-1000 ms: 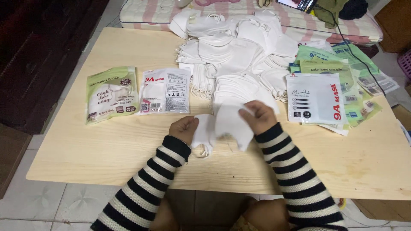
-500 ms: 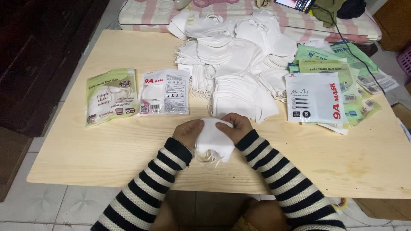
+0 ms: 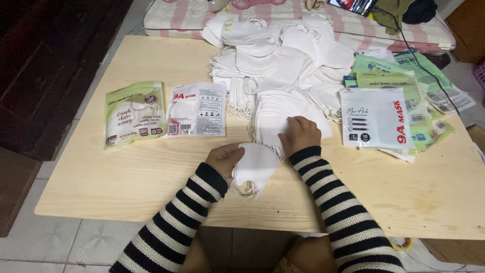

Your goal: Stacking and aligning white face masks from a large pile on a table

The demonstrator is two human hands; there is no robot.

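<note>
My left hand (image 3: 225, 158) grips a small stack of folded white face masks (image 3: 256, 165) low over the light wooden table (image 3: 126, 177), ear loops dangling below it. My right hand (image 3: 300, 133) rests fingers-down on the nearest fanned stack of white masks (image 3: 275, 114) just beyond. Both arms wear black-and-white striped sleeves. A big heap of white masks (image 3: 283, 55) fills the table's far middle.
A green mask pouch (image 3: 134, 113) and a white printed pouch (image 3: 197, 109) lie flat at the left. A pile of white and green pouches (image 3: 389, 114) sits at the right. A striped mattress (image 3: 303, 15) runs along the far edge, a dark cable (image 3: 419, 60) across it.
Both hands pressed the small mask stack together half a second ago. Now my right hand has left it and reached forward onto the fanned stack, while the left keeps holding.
</note>
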